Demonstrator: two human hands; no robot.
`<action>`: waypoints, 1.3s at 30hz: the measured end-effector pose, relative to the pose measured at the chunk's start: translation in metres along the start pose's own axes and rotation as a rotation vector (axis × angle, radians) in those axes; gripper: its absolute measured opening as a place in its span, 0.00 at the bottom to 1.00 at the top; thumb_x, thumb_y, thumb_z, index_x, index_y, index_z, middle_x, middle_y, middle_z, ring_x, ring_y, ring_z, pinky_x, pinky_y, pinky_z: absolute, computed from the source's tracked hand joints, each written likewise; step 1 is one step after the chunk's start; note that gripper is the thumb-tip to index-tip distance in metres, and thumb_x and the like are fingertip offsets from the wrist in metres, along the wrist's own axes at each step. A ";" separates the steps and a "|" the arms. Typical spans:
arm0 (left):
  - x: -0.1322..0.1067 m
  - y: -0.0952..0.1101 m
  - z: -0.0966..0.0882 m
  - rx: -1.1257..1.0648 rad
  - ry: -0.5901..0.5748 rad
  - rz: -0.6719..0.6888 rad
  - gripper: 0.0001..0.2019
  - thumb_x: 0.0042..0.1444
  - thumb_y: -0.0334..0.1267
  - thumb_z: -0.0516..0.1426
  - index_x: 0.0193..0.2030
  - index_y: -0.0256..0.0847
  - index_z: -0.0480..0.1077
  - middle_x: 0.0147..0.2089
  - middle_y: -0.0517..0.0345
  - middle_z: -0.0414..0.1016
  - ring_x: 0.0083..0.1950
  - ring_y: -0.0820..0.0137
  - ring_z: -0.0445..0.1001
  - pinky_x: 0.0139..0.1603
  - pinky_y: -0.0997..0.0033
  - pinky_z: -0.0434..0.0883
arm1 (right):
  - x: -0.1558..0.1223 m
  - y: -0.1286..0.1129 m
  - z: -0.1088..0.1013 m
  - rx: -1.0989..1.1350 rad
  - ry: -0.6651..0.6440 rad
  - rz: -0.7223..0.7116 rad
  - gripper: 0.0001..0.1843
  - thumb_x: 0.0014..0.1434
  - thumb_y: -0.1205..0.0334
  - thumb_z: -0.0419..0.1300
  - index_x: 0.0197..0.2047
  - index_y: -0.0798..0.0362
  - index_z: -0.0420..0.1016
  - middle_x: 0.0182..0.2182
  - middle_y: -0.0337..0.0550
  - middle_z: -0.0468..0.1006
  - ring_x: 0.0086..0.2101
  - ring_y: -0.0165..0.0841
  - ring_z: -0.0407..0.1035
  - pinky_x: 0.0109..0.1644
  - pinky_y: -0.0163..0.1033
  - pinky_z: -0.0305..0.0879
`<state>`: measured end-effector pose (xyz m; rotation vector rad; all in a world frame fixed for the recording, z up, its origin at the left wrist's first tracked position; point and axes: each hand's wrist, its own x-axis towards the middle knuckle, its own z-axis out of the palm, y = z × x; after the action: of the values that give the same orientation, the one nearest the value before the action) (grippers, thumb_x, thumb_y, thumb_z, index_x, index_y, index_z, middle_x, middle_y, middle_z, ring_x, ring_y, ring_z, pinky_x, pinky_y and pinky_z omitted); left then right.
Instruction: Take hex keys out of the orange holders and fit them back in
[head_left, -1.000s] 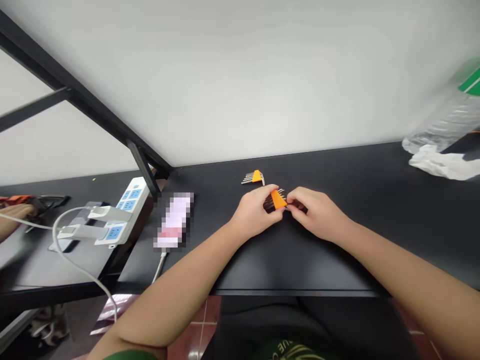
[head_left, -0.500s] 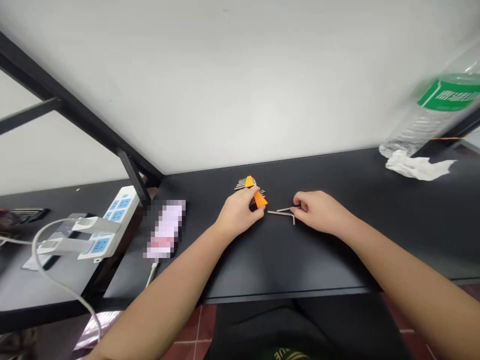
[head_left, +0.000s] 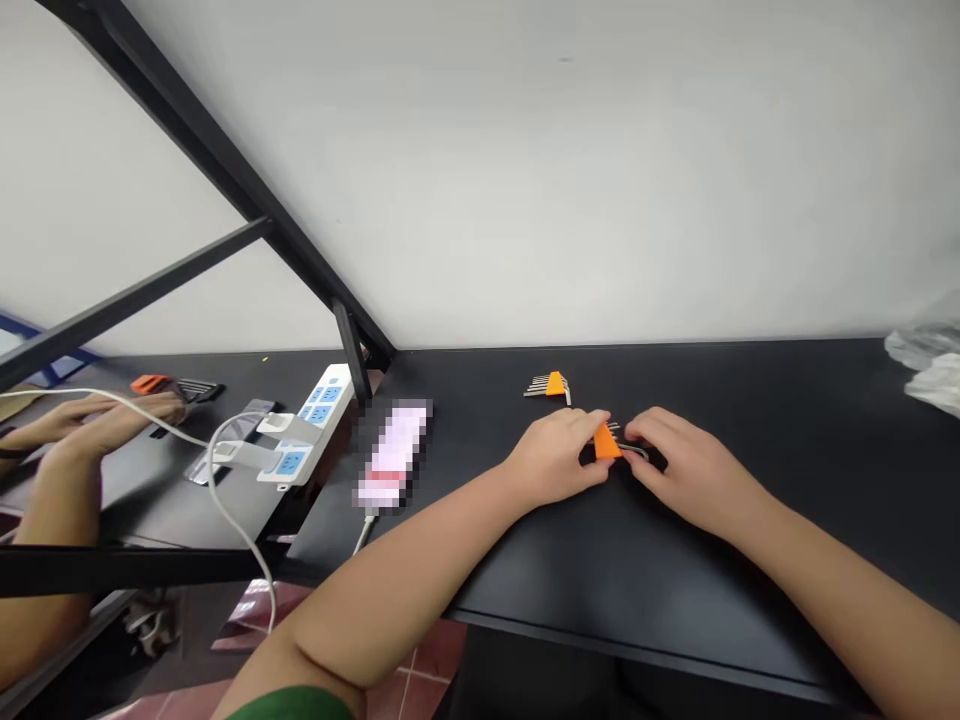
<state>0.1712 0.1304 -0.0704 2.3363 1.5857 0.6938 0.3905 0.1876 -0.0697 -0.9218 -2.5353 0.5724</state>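
Observation:
My left hand (head_left: 562, 455) grips an orange hex key holder (head_left: 608, 442) between thumb and fingers, just above the black table. Several metal hex keys stick out of its right side. Close beside it, my right hand (head_left: 686, 465) is closed, its fingertips pinching a bent hex key (head_left: 637, 449) whose straight end points at the holder. Whether that end sits inside the holder I cannot tell. Behind my left hand, a second orange holder (head_left: 555, 384) lies on the table with several hex keys in it.
On the left lie a phone (head_left: 394, 452) on a cable and a white power strip (head_left: 326, 410) with plugs. Black frame bars (head_left: 300, 260) divide this table from the neighbouring one, where another person's hands (head_left: 112, 420) work near an orange tool holder (head_left: 150, 383). Crumpled tissue (head_left: 937, 383) lies far right.
The view has turned left, bringing the other person's hands in. My left hand has brought its holder to the right hand. The loose hex keys between my hands no longer lie on the table.

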 end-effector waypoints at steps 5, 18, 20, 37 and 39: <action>0.000 0.005 0.000 -0.031 -0.009 0.007 0.25 0.59 0.42 0.60 0.63 0.37 0.67 0.49 0.51 0.79 0.49 0.62 0.78 0.52 0.63 0.76 | 0.003 -0.009 0.001 0.157 0.004 0.008 0.08 0.68 0.65 0.51 0.40 0.50 0.71 0.35 0.39 0.75 0.33 0.30 0.69 0.37 0.36 0.64; -0.002 -0.007 -0.004 0.012 0.059 -0.182 0.25 0.60 0.44 0.61 0.63 0.41 0.66 0.49 0.52 0.78 0.52 0.61 0.77 0.51 0.63 0.76 | -0.007 0.027 -0.007 -0.071 -0.063 0.166 0.12 0.65 0.51 0.58 0.38 0.49 0.75 0.32 0.41 0.74 0.28 0.32 0.69 0.31 0.37 0.65; -0.002 -0.007 -0.003 -0.028 0.099 -0.176 0.26 0.60 0.44 0.61 0.63 0.41 0.66 0.49 0.52 0.78 0.51 0.62 0.77 0.52 0.64 0.76 | -0.011 0.019 -0.005 -0.092 -0.094 0.134 0.13 0.65 0.48 0.60 0.41 0.49 0.76 0.37 0.42 0.75 0.30 0.32 0.70 0.32 0.37 0.66; -0.003 -0.007 -0.001 -0.111 0.079 -0.096 0.26 0.60 0.44 0.61 0.63 0.41 0.67 0.46 0.54 0.78 0.43 0.67 0.76 0.47 0.65 0.76 | -0.009 -0.012 0.005 -0.211 -0.122 0.080 0.14 0.61 0.71 0.53 0.47 0.52 0.74 0.40 0.44 0.70 0.28 0.28 0.66 0.32 0.36 0.62; -0.002 -0.007 -0.002 -0.110 0.095 -0.098 0.25 0.60 0.43 0.61 0.63 0.41 0.67 0.45 0.54 0.78 0.42 0.67 0.75 0.47 0.66 0.76 | -0.010 -0.013 0.002 -0.242 -0.124 0.107 0.15 0.62 0.70 0.53 0.48 0.51 0.75 0.40 0.44 0.69 0.27 0.28 0.65 0.30 0.35 0.60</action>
<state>0.1641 0.1306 -0.0724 2.1612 1.6447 0.8585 0.3897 0.1711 -0.0674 -1.1439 -2.7227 0.3677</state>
